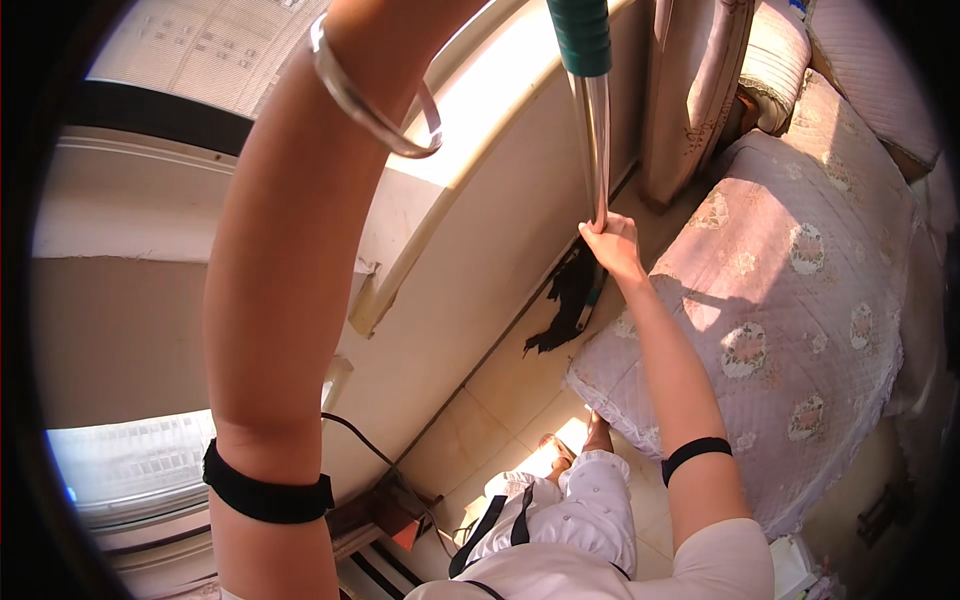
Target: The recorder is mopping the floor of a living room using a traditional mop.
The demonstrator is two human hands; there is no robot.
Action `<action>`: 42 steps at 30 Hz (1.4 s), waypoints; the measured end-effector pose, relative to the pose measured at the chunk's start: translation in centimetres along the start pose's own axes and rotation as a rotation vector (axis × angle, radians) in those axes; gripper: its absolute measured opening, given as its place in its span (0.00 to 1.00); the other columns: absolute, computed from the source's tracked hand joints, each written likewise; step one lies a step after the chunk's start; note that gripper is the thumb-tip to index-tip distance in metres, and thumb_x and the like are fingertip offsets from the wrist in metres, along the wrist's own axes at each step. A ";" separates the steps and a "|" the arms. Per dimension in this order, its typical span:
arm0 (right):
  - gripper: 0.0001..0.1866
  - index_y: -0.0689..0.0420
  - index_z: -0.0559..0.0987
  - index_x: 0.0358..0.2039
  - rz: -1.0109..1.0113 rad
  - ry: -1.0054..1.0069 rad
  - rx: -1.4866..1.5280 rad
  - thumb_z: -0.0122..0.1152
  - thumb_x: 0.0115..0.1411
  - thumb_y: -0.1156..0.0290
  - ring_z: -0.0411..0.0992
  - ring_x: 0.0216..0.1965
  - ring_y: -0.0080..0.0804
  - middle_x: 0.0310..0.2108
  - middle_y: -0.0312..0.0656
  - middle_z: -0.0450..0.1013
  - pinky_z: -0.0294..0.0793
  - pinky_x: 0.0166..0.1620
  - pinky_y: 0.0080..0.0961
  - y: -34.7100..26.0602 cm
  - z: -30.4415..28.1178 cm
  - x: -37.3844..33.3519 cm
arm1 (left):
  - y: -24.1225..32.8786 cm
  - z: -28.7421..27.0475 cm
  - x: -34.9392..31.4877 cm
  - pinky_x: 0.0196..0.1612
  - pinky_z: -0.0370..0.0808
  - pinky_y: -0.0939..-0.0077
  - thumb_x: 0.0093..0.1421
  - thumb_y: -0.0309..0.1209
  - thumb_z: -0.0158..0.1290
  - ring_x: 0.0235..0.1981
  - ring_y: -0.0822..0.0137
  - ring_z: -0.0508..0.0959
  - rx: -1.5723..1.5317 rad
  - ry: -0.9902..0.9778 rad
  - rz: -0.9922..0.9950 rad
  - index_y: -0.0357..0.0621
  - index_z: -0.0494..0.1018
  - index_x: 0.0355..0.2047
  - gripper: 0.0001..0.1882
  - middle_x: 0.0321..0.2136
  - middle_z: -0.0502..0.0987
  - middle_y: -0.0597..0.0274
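Right hand [616, 248] gripping a green-handled metal pole [593, 145] beside a sunlit wall [455, 300]

The right hand is closing its fingers around the lower part of the pole's shiny shaft, thumb lying along the metal. The pole is standing at a slant between the wall and a quilted floral cover [745, 345], its green grip [580, 38] running out at the upper edge. Below the hand, a dark, ragged-edged piece [570, 300], possibly a mop head, is lying on the tiled floor [505, 400] by the foot of the wall; whether it is joining the pole is hard to tell.

The left forearm [290, 250] is filling the left side of the view, a silver bracelet [365, 110] circling it near the top. The left hand is falling outside the picture, so its fingers' state cannot be told.

Black bands [268, 490] are wrapping both arms. The cover is spreading out to the right of the right forearm, with sunlight falling across part of it. A black cable [375, 445] is curving down along the wall at the lower left.
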State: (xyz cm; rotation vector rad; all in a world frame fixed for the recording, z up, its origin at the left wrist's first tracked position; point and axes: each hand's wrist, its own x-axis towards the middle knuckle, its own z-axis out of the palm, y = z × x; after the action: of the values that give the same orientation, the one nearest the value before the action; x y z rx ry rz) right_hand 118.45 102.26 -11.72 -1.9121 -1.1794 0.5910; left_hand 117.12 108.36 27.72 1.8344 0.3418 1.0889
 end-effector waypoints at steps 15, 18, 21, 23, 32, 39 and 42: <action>0.11 0.63 0.71 0.17 -0.058 -0.323 0.206 0.52 0.41 0.66 0.70 0.21 0.45 0.15 0.51 0.68 0.67 0.27 0.35 -1.7 6.8 -3.0 | -4.1 -1.0 0.8 0.05 0.52 0.83 0.60 0.33 0.39 0.04 0.79 0.55 0.504 0.235 -0.141 0.45 0.58 0.13 0.18 0.05 0.57 0.72; 0.12 0.63 0.71 0.16 0.056 -0.366 0.305 0.55 0.41 0.65 0.70 0.19 0.42 0.13 0.48 0.67 0.68 0.27 0.32 -2.3 8.7 -7.5 | -4.0 0.4 -1.1 0.06 0.55 0.83 0.60 0.34 0.40 0.04 0.77 0.58 0.496 0.107 -0.304 0.42 0.60 0.12 0.19 0.06 0.60 0.70; 0.11 0.63 0.73 0.16 0.159 -0.302 0.440 0.58 0.42 0.67 0.70 0.17 0.37 0.12 0.45 0.67 0.68 0.25 0.29 -0.3 12.0 -12.9 | -3.0 2.8 -3.6 0.23 0.71 0.81 0.55 0.32 0.47 0.15 0.68 0.74 0.648 -0.128 -0.450 0.32 0.72 0.20 0.14 0.12 0.73 0.53; 0.09 0.62 0.74 0.17 0.190 -0.345 0.539 0.58 0.42 0.69 0.71 0.17 0.35 0.12 0.44 0.68 0.68 0.24 0.27 -1.2 10.5 -13.8 | -4.3 3.3 -4.0 0.27 0.72 0.72 0.54 0.35 0.47 0.16 0.58 0.74 0.632 -0.193 -0.259 0.29 0.71 0.20 0.17 0.12 0.71 0.47; 0.09 0.62 0.74 0.17 -0.037 -0.061 0.334 0.60 0.43 0.69 0.71 0.21 0.44 0.15 0.48 0.69 0.68 0.25 0.30 -2.6 0.7 -8.2 | 3.7 1.0 -4.2 0.17 0.67 0.79 0.60 0.35 0.41 0.12 0.75 0.66 0.055 -0.204 0.035 0.39 0.63 0.16 0.17 0.10 0.63 0.68; 0.11 0.60 0.69 0.15 -0.051 0.151 -0.039 0.56 0.43 0.67 0.69 0.23 0.48 0.17 0.49 0.68 0.67 0.28 0.35 -1.4 -0.4 -3.2 | 2.1 -3.7 -5.3 0.21 0.68 0.78 0.60 0.34 0.41 0.14 0.75 0.67 -0.205 0.013 -0.061 0.39 0.63 0.19 0.15 0.11 0.64 0.67; 0.11 0.60 0.71 0.19 -0.081 0.089 -0.065 0.55 0.45 0.65 0.69 0.22 0.47 0.17 0.49 0.68 0.67 0.27 0.35 -0.8 0.9 -2.3 | 1.6 -6.4 -6.3 0.22 0.69 0.77 0.60 0.34 0.41 0.15 0.75 0.67 -0.266 0.082 -0.056 0.39 0.63 0.20 0.15 0.11 0.64 0.67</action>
State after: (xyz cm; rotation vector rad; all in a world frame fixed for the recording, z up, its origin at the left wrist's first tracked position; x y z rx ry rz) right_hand 116.39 100.74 -11.63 -1.9141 -1.2262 0.4249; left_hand 108.17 107.34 26.70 1.5398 0.2804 1.1163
